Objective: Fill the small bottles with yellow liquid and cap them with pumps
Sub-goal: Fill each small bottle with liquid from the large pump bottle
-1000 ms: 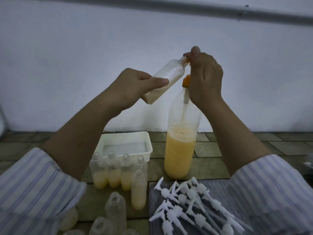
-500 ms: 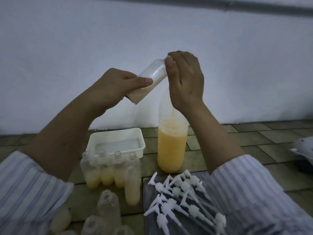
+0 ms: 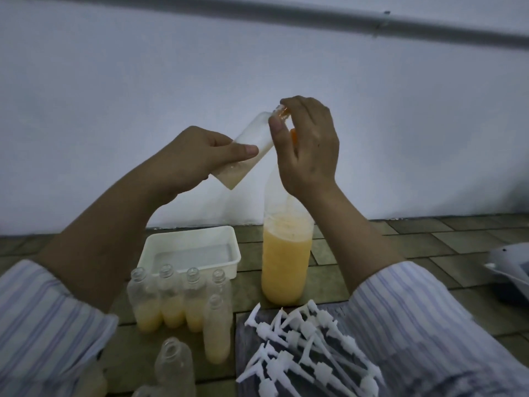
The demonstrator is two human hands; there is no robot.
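Tiled floor [image 3: 415, 242] of dull olive-brown slabs with dark joints, meeting a plain pale wall [image 3: 143, 81]; grey pipe [image 3: 315, 20] along the wall high up, slanting down to the right. Dim, bluish light.

Left hand [image 3: 186, 159] raised, grip clenched around the lower part of a small bottle [image 3: 246, 151], tilted with its neck up and to the right, a little yellow liquid pooled at its lower end. Right hand [image 3: 307, 147] above the large bottle [image 3: 286, 259], fingertips pinched at the small bottle's neck, something orange partly hidden behind the fingers; what exactly is grasped, cannot tell. Large bottle upright on the floor, roughly half full of yellow liquid.

White tray [image 3: 189, 250] just left of the large bottle, near the wall. In front of the tray, a row of open small bottles [image 3: 171, 299] partly filled with yellow, one fuller bottle [image 3: 216, 330] nearer. Empty clear bottle [image 3: 174, 368] at the bottom edge. Heap of white pumps [image 3: 306, 348] on a dark mat [image 3: 243, 339] at lower right. Striped sleeves [image 3: 43, 325] at both lower corners. White-and-blue object [image 3: 509, 265] at the right edge, cut off.
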